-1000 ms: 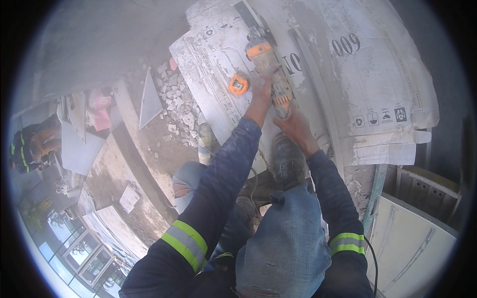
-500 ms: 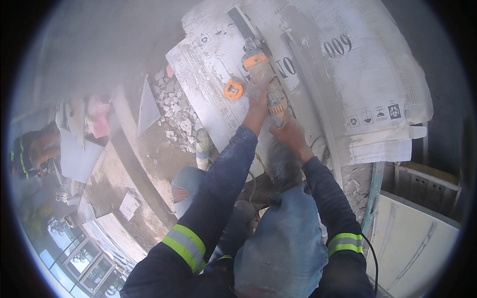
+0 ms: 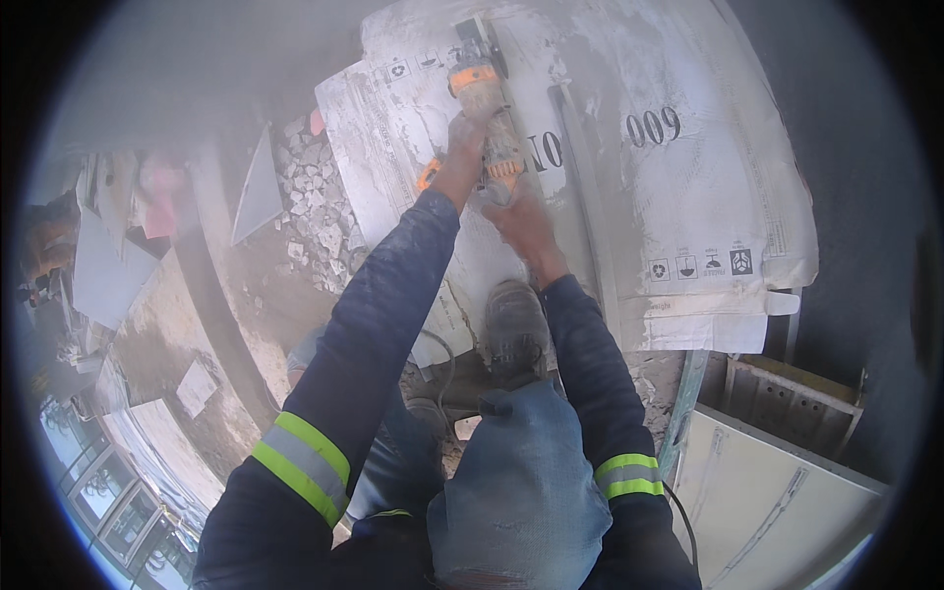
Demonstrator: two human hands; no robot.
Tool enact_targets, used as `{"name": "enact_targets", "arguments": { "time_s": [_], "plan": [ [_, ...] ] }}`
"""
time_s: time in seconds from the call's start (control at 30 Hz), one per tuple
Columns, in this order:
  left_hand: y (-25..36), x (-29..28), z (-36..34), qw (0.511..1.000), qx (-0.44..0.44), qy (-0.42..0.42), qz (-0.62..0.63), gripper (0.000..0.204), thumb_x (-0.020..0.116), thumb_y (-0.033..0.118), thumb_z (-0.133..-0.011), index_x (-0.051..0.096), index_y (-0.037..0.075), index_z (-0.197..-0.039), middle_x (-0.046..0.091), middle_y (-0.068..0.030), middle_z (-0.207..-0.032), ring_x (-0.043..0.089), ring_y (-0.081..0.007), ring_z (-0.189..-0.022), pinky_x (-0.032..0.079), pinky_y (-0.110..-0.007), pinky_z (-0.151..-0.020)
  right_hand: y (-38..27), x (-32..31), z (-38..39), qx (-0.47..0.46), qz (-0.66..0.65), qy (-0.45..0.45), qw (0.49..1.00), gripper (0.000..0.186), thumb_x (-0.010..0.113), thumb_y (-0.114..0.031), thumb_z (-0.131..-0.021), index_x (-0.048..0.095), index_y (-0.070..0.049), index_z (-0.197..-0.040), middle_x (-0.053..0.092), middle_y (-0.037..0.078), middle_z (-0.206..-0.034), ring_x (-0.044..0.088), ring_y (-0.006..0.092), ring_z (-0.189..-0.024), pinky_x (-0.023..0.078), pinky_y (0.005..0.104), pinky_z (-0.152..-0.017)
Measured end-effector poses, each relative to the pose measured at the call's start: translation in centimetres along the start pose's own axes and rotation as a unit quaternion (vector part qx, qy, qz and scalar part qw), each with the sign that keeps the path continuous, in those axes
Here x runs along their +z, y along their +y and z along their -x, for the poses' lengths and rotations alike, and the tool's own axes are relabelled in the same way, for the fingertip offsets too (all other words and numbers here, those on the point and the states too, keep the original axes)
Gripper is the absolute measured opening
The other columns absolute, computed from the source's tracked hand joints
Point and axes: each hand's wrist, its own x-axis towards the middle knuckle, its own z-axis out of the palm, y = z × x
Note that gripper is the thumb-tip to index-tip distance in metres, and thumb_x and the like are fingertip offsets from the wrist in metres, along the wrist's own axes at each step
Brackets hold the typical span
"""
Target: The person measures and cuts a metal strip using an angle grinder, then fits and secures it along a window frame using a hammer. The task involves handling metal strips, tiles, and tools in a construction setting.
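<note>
A dusty angle grinder (image 3: 479,93) with orange bands is held in both of my hands, low over white cardboard sheeting (image 3: 580,231). My left hand (image 3: 464,152) is wrapped round the front of its body; my right hand (image 3: 526,224) grips the rear end. The grinder's head meets a narrow dark-faced strip (image 3: 470,29) at the far end; dust and the tool hide the disc. An orange tape measure (image 3: 427,175) lies beside my left wrist, partly covered by it. Below my right hand, my shoe (image 3: 516,324) rests on the cardboard's near edge.
Long narrow strip (image 3: 588,197) lies on the cardboard, right of the grinder. Broken rubble (image 3: 320,202) and pale board offcuts (image 3: 258,192) are at left. A cable (image 3: 450,369) runs near my feet. At lower right stand a pale panel (image 3: 777,501) and a metal frame (image 3: 796,398). Dust hazes the air.
Both hands have pushed the grinder away from me along the dark-faced strip, covering more of it. My left wrist now partly hides the tape measure. The view has shifted slightly.
</note>
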Motion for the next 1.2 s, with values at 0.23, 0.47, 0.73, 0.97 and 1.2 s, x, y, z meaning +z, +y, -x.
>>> {"name": "enact_targets", "arguments": {
  "time_s": [0.23,0.47,0.73,0.97,1.2],
  "plan": [
    [-0.7,0.7,1.8,1.0,0.005,-0.008,0.001,0.031,0.067,0.022,-0.095,0.065,0.003,-0.12,0.07,-0.0137,-0.103,0.075,-0.0243,-0.089,0.063,-0.038,-0.074,2.6,1.0,1.0,-0.033,0.015,0.031,0.999,0.054,0.075,-0.028,-0.082,0.052,0.006,-0.118,0.068,0.018,-0.081,0.067,0.0274,-0.057,0.055,0.0414,-0.059],
    [-3.1,-0.2,4.0,0.996,0.081,0.002,-0.038,0.03,0.069,0.016,-0.093,0.065,0.003,-0.119,0.07,-0.0137,-0.103,0.075,-0.0246,-0.086,0.063,-0.037,-0.07,2.7,0.9,3.8,-0.067,0.04,0.024,0.997,0.052,0.073,-0.024,-0.083,0.049,0.006,-0.117,0.068,0.021,-0.09,0.069,0.0281,-0.067,0.054,0.0413,-0.061],
    [1.1,2.7,6.7,0.979,-0.13,0.071,0.14,0.032,0.073,0.021,-0.092,0.066,0.0,-0.115,0.071,-0.01,-0.098,0.073,-0.0209,-0.08,0.061,-0.035,-0.068,3.2,0.6,5.3,0.001,-0.033,-0.01,0.999,0.049,0.072,-0.02,-0.083,0.05,0.007,-0.119,0.067,0.02,-0.093,0.068,0.0275,-0.077,0.054,0.0407,-0.068],
    [-1.6,-0.2,1.7,0.999,0.031,0.041,-0.015,0.034,0.071,0.006,-0.089,0.067,0.003,-0.123,0.073,-0.0132,-0.104,0.074,-0.0236,-0.091,0.06,-0.035,-0.077,1.2,0.5,1.8,-0.029,-0.03,-0.013,0.999,0.06,0.076,-0.03,-0.081,0.05,0.005,-0.122,0.068,0.026,-0.103,0.066,0.0417,-0.093,0.052,0.0504,-0.08],
    [-0.6,-2.4,-4.7,0.987,0.125,-0.023,-0.1,0.039,0.066,0.028,-0.096,0.064,0.0,-0.123,0.072,-0.0143,-0.102,0.075,-0.0256,-0.087,0.063,-0.039,-0.075,-1.7,0.2,-4.0,-0.073,0.022,0.023,0.997,0.065,0.08,-0.04,-0.08,0.051,0.005,-0.118,0.07,0.03,-0.108,0.067,0.0479,-0.106,0.052,0.055,-0.089]
  ]
}}
